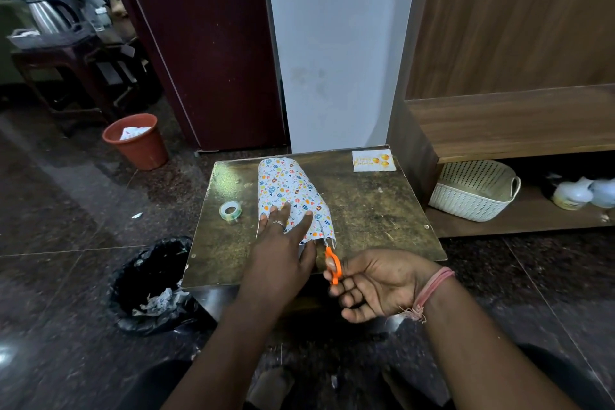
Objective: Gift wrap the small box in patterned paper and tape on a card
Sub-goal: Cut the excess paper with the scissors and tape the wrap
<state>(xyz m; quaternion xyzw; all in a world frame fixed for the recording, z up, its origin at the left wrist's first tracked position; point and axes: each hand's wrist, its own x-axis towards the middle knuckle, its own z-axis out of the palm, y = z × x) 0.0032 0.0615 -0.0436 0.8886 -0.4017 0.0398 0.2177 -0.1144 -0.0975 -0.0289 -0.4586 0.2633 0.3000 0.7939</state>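
Partly hidden box under patterned paper (289, 190), left hand (283, 243) flat on it, right hand (372, 283) gripping orange scissors (331, 260), blades obscured.

Left hand (283, 243) flat, fingers straight and spread, palm down, ring on one finger, forearm reaching forward, right hand (376, 286) palm up, fingers curled in a grip, pink thread around wrist

one tape roll (230, 210), one card (374, 160), two bins (136, 140)

Tape roll (230, 211) lies left of the paper (289, 188); card (373, 160) far right.
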